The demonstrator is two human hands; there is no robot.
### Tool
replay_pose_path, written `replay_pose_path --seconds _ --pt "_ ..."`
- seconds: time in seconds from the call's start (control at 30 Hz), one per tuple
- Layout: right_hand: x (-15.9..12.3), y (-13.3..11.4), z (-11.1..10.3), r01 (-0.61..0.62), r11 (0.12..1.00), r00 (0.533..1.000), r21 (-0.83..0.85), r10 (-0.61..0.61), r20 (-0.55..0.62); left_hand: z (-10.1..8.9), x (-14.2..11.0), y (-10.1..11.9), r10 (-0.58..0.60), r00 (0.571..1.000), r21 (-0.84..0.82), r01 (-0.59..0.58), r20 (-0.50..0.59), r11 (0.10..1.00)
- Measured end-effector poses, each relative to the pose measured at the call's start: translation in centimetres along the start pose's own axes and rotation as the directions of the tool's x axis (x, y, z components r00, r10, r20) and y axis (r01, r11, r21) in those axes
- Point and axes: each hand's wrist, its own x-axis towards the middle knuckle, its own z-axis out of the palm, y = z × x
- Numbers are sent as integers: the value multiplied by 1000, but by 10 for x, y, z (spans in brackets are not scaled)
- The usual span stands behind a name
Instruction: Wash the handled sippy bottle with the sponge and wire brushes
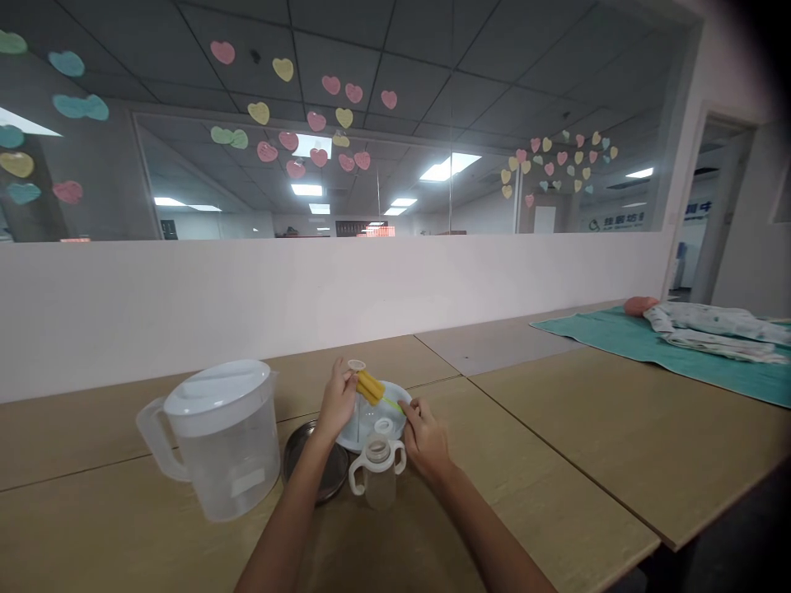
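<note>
Head view gives me the left hand [339, 401] pinching a pale ring [357, 365] beside the yellow sponge [371, 386], the right hand [428, 439] holding its thin green handle [393, 404] over the bowl [351, 434]; I judge the sponge light, squashy, best held by that handle.

Bare forearms [488, 531] angled forward and inward, left hand [337, 402] raised, fingers curled in, right hand [426, 441] slightly lower, fingertips pinched together.
</note>
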Motion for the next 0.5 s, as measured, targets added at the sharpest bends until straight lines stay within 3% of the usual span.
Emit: replay_pose_path --seconds 0.13,0.27,0.33,0.4,0.5 --pt "-2 3 -5 119 992 993 -45 -118 22 1 1 3 -54 999 -175 54 7 983" --pt "0 0 -11 138 986 989 -93 -133 59 -9 1 11 -44 999 -250 47 18 967" --pt "1 -1 -11 46 992 998 -121 -42 38 -18 0 17 -60 998 -154 65 37 986" --pt "3 -1 -10 -100 983 995 -157 102 4 -28 -1 21 -64 998 70 63 16 996" --pt "6 1 -8 -276 939 960 -202 277 -25 -38 -3 22 -27 999 452 33 -21 891"
